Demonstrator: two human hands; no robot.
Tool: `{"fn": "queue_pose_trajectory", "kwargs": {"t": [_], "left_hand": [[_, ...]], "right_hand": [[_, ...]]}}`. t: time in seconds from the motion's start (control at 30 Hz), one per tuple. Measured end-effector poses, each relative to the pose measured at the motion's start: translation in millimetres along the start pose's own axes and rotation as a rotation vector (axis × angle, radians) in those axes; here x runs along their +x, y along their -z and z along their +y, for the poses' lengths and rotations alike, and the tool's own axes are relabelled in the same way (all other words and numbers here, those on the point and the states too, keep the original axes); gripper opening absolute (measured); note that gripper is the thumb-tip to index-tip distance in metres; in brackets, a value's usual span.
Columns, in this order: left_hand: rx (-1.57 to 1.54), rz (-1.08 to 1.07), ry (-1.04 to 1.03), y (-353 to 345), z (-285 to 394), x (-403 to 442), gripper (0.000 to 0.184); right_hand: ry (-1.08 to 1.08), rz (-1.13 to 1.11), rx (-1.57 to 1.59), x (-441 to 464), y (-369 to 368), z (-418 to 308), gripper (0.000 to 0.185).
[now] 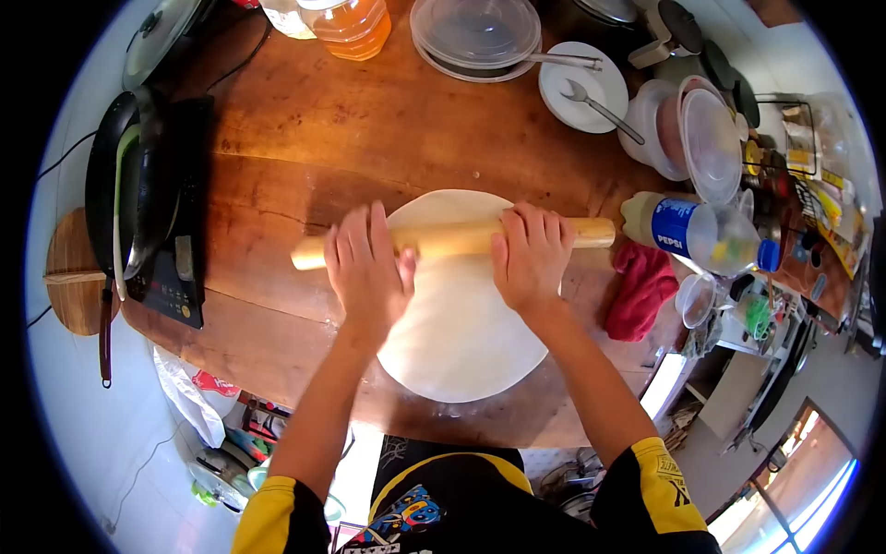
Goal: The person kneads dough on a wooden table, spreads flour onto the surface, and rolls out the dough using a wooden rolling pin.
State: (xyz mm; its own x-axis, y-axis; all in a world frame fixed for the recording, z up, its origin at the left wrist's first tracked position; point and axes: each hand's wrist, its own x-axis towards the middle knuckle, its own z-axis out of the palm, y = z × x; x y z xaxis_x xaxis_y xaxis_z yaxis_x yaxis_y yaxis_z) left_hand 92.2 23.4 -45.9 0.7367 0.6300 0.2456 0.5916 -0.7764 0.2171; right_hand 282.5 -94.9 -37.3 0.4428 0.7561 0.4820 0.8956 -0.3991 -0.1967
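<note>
A wide, flat, pale round of dough (461, 332) lies on the wooden table. Across its upper part rests a light wooden rolling pin (457, 238), roughly level from left to right. My left hand (369, 263) lies over the pin near the dough's left edge, palm down, its fingers slightly blurred and reaching over the wood. On the right part of the pin is my right hand (532, 254), its fingers bent over the top and the thumb on the near side. Both ends of the pin stick out past my hands.
On the left, a black pan (111, 185) sits on an induction cooker (175, 291). A Pepsi bottle (711, 233) and red cloth (639, 291) lie at the right. Lidded bowls (475, 32), a plate with a fork (577, 69) and a honey-coloured jar (355, 28) stand at the back.
</note>
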Motion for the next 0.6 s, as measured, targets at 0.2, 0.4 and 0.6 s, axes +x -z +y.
{"fn": "queue_pose_trajectory", "kwargs": {"t": [0.2, 0.4, 0.6], "left_hand": [[0.043, -0.049, 0.094, -2, -4, 53, 0.054], [0.091, -0.104, 0.07, -8, -5, 78, 0.055], [-0.143, -0.325, 0.028, 30, 19, -44, 0.074]], "right_hand": [[-0.126, -0.161, 0.039, 42, -25, 5, 0.027], [-0.19, -0.227, 0.11, 38, -20, 2, 0.032], [-0.167, -0.342, 0.003, -78, 39, -22, 0.054]]}}
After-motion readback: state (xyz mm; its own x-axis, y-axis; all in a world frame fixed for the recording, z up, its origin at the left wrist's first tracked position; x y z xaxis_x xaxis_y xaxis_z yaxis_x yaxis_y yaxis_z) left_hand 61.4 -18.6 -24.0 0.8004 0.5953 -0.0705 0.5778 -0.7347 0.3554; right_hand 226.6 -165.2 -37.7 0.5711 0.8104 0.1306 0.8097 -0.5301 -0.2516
